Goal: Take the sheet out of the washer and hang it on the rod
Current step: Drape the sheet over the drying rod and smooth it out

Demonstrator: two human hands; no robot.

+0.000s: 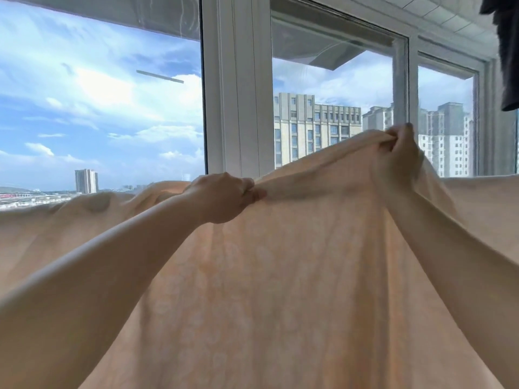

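While you stretch both arms forward, you have one sheet (pixel 280 276) in front of you, a pale peach cloth with a faint lighter pattern, filling the lower half of the view. Your two hands both hold its upper edge: your left hand (pixel 224 199) pinches a fold with curled fingers near the middle, and your right hand (pixel 400 148) grips a bunched ridge of cloth higher and further right, the fabric pulled taut between them. The sheet's top line runs on to both sides and may be draped over a rod, but the cloth hides whatever carries it. Behind it stand three window panes (pixel 98 108) divided by white frames (pixel 236 88), with sky and tower blocks (pixel 316 127) beyond. One dark garment (pixel 505 51) hangs at the upper right corner.
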